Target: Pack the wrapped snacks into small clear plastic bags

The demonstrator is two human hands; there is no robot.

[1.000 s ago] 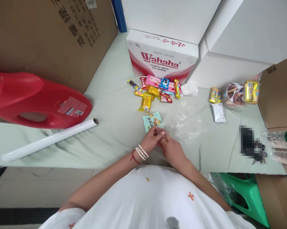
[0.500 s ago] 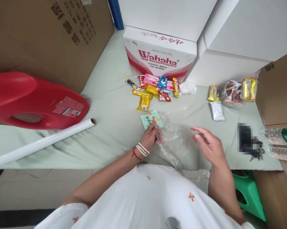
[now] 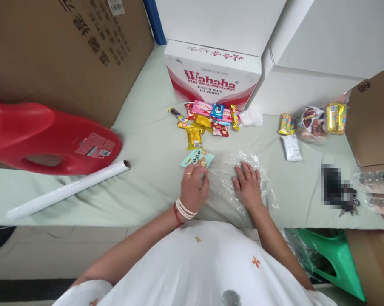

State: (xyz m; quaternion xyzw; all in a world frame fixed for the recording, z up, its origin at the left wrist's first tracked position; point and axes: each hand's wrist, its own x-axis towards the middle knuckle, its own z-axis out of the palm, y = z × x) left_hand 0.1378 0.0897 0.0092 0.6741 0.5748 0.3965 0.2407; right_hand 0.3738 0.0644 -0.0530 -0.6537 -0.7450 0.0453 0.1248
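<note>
A clear plastic bag (image 3: 226, 170) is spread on the green cloth in front of me, with a pale green printed card (image 3: 196, 158) at its left end. My left hand (image 3: 194, 187), wearing a ring and bead bracelets, is closed with curled fingers on the bag's left edge, just below the card. The fingertips' contact is partly hidden and slightly blurred. My right hand (image 3: 249, 187) lies palm down on the bag, fingers spread and holding nothing. Beyond the card sits a pile of small wrapped snacks, including a yellow packet (image 3: 194, 138) and a blue packet (image 3: 217, 111).
A Wahaha carton (image 3: 212, 78) stands behind the snacks. At left are a red jug (image 3: 61, 138) and a white roll (image 3: 70, 189). More snack packs (image 3: 335, 118), a white packet (image 3: 291, 148), keys (image 3: 349, 202) and bottles (image 3: 370, 183) lie right. A green stool (image 3: 335, 255) is below.
My right hand has come down from the air, moving left onto the plastic bag. My left hand has shifted slightly left and lower; the card has turned and slid left.
</note>
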